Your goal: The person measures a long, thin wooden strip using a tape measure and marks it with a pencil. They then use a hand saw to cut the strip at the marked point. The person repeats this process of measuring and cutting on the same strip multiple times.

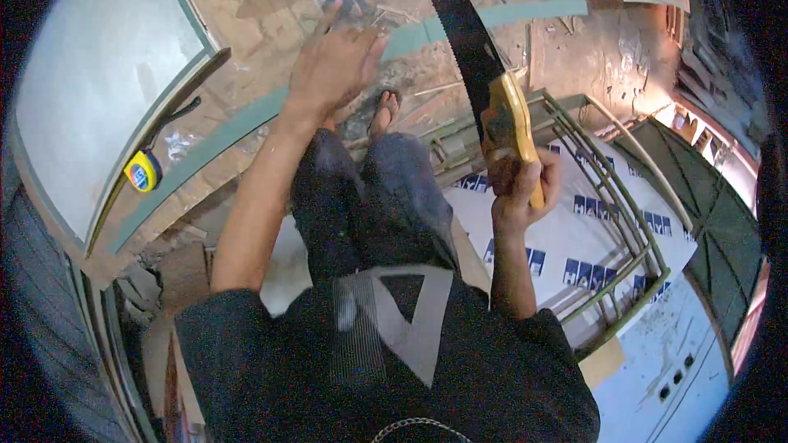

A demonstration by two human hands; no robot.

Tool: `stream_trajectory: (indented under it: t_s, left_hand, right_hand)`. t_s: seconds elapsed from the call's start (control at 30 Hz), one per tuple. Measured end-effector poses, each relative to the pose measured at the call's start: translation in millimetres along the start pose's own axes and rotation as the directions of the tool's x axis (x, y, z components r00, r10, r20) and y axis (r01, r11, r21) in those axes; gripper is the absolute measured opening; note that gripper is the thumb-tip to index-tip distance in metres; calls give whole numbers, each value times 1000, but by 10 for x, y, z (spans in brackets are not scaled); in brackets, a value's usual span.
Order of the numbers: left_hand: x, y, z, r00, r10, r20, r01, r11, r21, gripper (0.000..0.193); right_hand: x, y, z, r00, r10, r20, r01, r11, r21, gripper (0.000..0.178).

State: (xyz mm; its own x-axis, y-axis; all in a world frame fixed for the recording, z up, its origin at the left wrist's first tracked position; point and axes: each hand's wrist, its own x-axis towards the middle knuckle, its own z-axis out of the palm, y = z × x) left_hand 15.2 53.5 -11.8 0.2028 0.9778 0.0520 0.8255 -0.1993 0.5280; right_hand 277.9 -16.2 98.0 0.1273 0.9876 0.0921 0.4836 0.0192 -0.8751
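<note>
My right hand (525, 184) is closed round the yellow handle (517, 115) of a handsaw. The saw's dark toothed blade (460, 20) rises away from me toward the top of the view, its teeth facing left. My left hand (336, 66) lies over a long grey-green strip (238, 131), one finger stretched out and the others partly bent. The strip runs from the lower left, passes under that hand and goes on to the upper right, crossing behind the saw blade. Whether the left thumb grips the strip's edge is hard to make out.
A yellow tape measure (143, 172) lies at the left beside a large pale panel (107, 74). To the right, a greenish metal frame (632, 271) rests on white printed sheeting (566, 238). Wood scraps (398, 12) litter the floor near my bare foot (383, 111).
</note>
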Motion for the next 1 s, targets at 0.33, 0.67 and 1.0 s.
stream_trajectory:
  t_s: [0.33, 0.67, 1.0]
  left_hand:
    - [18, 0, 99, 996, 38, -77, -28, 992, 120, 37]
    - [13, -9, 160, 995, 19, -96, -4, 989, 147, 38]
    - [9, 22, 133, 993, 23, -120, -5, 989, 147, 38]
  right_hand:
    - [65, 203, 211, 998, 2, 66, -19, 966, 259, 39]
    - [12, 156, 322, 993, 50, 106, -67, 984, 165, 35]
    - [-40, 107, 345, 997, -27, 73, 25, 999, 25, 38]
